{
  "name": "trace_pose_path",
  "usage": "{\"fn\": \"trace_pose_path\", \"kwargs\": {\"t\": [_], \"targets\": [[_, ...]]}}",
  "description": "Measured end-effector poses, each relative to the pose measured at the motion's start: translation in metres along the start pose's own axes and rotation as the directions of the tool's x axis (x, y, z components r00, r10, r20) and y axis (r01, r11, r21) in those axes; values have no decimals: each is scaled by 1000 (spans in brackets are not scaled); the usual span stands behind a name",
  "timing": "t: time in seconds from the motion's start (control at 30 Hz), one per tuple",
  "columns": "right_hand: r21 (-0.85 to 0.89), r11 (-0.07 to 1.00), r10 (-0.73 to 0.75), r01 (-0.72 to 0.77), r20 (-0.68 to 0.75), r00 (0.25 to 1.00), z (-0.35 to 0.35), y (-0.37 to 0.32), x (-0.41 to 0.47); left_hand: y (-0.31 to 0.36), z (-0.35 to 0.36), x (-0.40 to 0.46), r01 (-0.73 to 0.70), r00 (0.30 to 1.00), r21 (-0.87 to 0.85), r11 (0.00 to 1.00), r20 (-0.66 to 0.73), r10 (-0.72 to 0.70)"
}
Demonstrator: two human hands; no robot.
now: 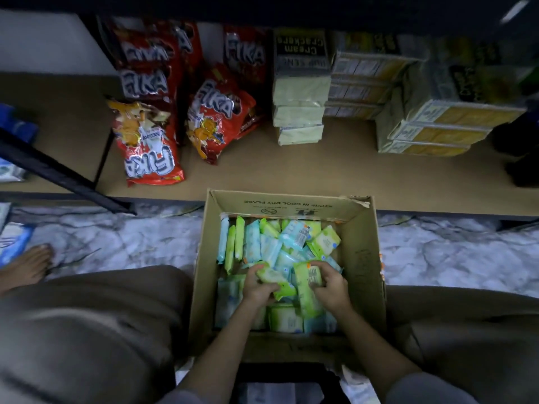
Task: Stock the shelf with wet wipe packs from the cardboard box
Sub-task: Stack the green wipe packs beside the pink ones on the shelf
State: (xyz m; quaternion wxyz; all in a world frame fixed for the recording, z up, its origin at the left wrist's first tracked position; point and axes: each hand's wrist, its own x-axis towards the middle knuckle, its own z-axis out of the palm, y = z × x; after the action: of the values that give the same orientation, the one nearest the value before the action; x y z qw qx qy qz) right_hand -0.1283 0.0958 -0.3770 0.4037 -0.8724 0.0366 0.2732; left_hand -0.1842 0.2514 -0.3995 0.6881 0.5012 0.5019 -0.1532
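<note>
Filling an open cardboard box (364,258) on the floor are green and blue wet wipe packs (256,243). Inside it, the left hand (258,288) grasps one green pack (272,277); the right hand (331,290) grasps another green pack (304,287). Beyond the box, the shelf (291,170) carries red snack bags (145,135) and cracker packets (300,91).

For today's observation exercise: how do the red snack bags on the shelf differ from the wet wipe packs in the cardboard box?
The red snack bags are large, red and cartoon-printed; the wet wipe packs are small, pale green and blue. The bags lie on the shelf; the packs sit jumbled in the cardboard box. Both are soft packaging.
</note>
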Motion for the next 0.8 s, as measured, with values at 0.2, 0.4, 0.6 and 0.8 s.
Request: {"fn": "trace_pose_path", "kwargs": {"t": [0.2, 0.4, 0.6, 0.8], "targets": [[67, 982, -170, 177, -97, 981, -43, -70, -18, 59, -19, -57, -300, 951, 225, 927, 143, 273], [157, 888, -393, 431, -225, 892, -109, -143, -63, 147, -15, -148, -663, 748, 288, 691, 259, 610], [172, 743, -575, 646, -330, 749, -170, -205, -112, 207, -23, -231, -853, 522, 212, 477, 352, 777], [185, 627, -645, 757, -420, 638, -208, -267, -137, 266, -35, -287, -942, 337, 130, 311, 361, 870]]}}
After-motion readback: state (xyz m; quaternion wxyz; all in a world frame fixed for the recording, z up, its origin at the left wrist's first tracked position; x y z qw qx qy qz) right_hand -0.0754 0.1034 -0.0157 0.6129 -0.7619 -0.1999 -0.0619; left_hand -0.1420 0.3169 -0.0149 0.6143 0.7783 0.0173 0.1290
